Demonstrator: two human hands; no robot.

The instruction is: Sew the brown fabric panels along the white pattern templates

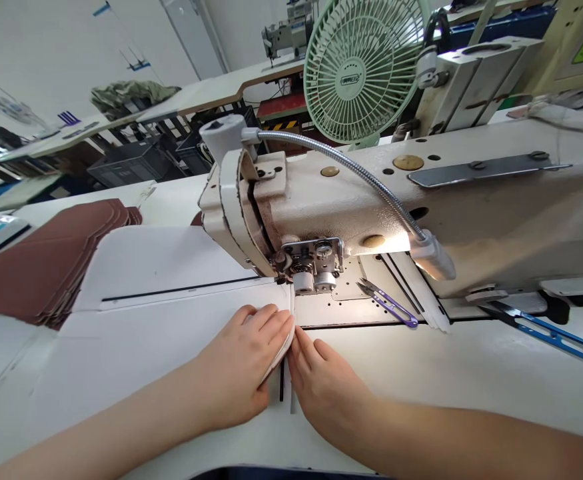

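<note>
A large white sheet or panel (171, 327) lies on the sewing machine bed, its right edge running under the head of the sewing machine (291, 207). My left hand (248, 363) is closed on the near right corner of this panel, fingers on top and thumb lower down. Against the same edge, from the right, my right hand (328, 387) presses its fingertips together and pinches the edge. The needle area (304, 270) is just beyond my fingers, mostly covered by the presser parts. A dark strip (186, 291) crosses the panel.
Purple thread snips (388, 303) lie right of the needle, blue snips (551, 333) farther right. Brown panels (51, 257) are stacked at left. A bendable lamp (434, 253) lights the bed. Behind stand a green fan (366, 67) and another workbench (196, 90).
</note>
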